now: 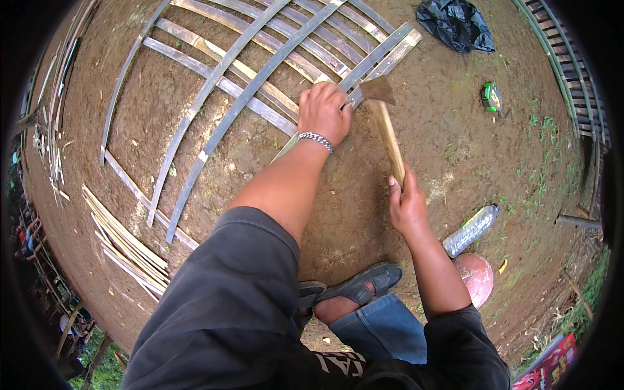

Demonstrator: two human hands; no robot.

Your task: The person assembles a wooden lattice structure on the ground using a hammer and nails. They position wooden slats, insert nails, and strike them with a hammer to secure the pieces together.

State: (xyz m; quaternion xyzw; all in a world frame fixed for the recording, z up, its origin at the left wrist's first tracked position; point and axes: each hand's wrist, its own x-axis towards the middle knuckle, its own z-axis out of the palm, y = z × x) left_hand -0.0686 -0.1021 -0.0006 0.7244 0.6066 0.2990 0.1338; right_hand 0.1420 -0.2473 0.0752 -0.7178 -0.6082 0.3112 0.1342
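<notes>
My left hand, with a chain bracelet at the wrist, is closed at the near right edge of a lattice of flat bamboo slats. A small, thin, pale thing shows by its fingertips, too small to make out. My right hand is wrapped round the lower part of the wooden handle of a hatchet. The hatchet's dark metal head is up beside my left hand's fingers, at the slats' crossing; whether it touches them I cannot tell. The lattice lies on bare soil, its long slats crossing over several shorter ones.
Loose thin bamboo strips lie at the left. To the right are a green tape measure, a plastic bottle and a pink round object. A black plastic bag lies far right, near another slatted frame.
</notes>
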